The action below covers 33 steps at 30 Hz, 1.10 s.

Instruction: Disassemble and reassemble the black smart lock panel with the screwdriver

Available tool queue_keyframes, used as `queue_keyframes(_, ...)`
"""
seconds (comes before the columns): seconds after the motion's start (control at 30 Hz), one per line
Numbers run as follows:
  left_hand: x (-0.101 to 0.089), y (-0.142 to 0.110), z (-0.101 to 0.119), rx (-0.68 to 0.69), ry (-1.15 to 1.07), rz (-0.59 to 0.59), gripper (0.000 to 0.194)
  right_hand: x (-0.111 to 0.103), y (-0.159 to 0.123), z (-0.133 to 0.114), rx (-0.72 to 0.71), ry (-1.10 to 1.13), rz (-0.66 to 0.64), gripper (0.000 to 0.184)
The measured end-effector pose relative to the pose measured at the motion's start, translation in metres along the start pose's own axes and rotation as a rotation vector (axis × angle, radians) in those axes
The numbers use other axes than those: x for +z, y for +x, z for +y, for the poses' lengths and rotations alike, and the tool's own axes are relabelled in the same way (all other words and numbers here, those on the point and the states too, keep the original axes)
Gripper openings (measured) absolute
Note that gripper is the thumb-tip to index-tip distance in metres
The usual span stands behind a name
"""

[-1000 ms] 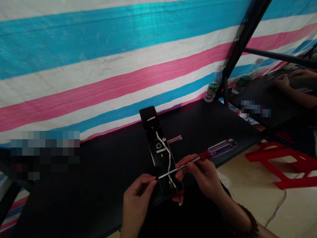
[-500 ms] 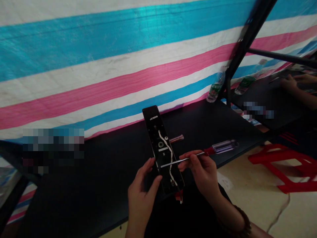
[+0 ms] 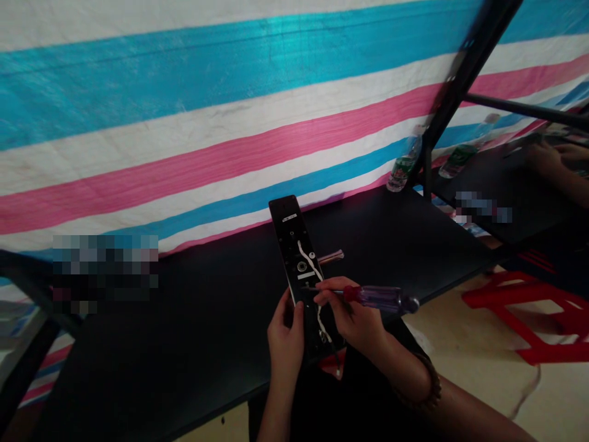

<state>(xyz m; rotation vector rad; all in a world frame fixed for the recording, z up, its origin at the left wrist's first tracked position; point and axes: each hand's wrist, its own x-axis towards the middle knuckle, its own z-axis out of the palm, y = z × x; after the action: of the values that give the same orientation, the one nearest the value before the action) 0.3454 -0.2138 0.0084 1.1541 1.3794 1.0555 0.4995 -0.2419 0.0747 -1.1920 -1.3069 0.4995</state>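
Observation:
A long black panel (image 3: pixel 289 245) lies tilted on the dark table, its near end towards my body. A white cable (image 3: pixel 306 255) runs along its face and ends in a small connector past the near end. My left hand (image 3: pixel 286 334) grips the panel's left edge, thumb on top and fingers at the side. In my right hand (image 3: pixel 352 316) is a screwdriver (image 3: pixel 375 298) with a clear purplish handle and red collar, pinched by the shaft. Its tip points left over the middle of the panel; whether it touches is unclear.
Another clear handle (image 3: pixel 332 256) sticks out from under the panel's right side. A plastic bottle (image 3: pixel 401 169) stands by the frame post, and a second bottle (image 3: pixel 458 159) beyond it. A co-worker's hands (image 3: pixel 547 156) are at the right table. A red stool (image 3: pixel 529 307) stands on the floor.
My left hand has moved right and closed onto the panel's edge. My right hand has slid up and left with the screwdriver, its fingers now nearer the tip.

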Motion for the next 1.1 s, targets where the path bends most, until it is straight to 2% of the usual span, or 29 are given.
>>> queue_keyframes(0.17,0.003,-0.002,-0.003,0.069,0.053,0.039,0.051,0.009,0.015,-0.002,0.039,0.010,-0.106,0.004)
queue_keyframes(0.23,0.003,-0.003,-0.006,0.105,0.098,0.054,0.051,0.014,0.026,-0.002,0.003,-0.012,-0.140,0.001)
queue_keyframes(0.33,0.003,-0.004,-0.010,0.172,0.184,0.066,0.051,0.020,0.039,-0.002,-0.072,-0.023,-0.192,0.008)
queue_keyframes(0.43,0.003,-0.004,-0.009,0.206,0.225,0.061,0.051,0.019,0.040,-0.002,-0.080,0.041,-0.306,0.013)
queue_keyframes(0.53,0.003,-0.006,-0.006,0.198,0.227,0.040,0.051,0.015,0.032,0.003,-0.007,0.102,-0.380,0.015)
queue_keyframes(0.67,0.004,-0.006,-0.005,0.182,0.199,0.042,0.050,0.017,0.025,0.012,0.122,0.151,-0.250,0.007)
queue_keyframes(0.77,0.002,-0.006,-0.009,0.178,0.172,0.031,0.051,0.024,0.030,0.010,0.213,0.215,-0.165,0.016)
queue_keyframes(0.83,0.000,-0.006,-0.011,0.183,0.150,0.008,0.053,0.025,0.034,0.005,0.220,0.279,-0.195,0.018)
queue_keyframes(0.97,-0.001,-0.009,-0.012,0.196,0.120,-0.015,0.053,0.021,0.036,-0.003,0.135,0.334,-0.289,0.018)
queue_keyframes(1.1,0.000,-0.005,-0.006,0.147,0.065,-0.017,0.050,0.022,0.034,-0.004,0.169,0.262,-0.237,0.012)
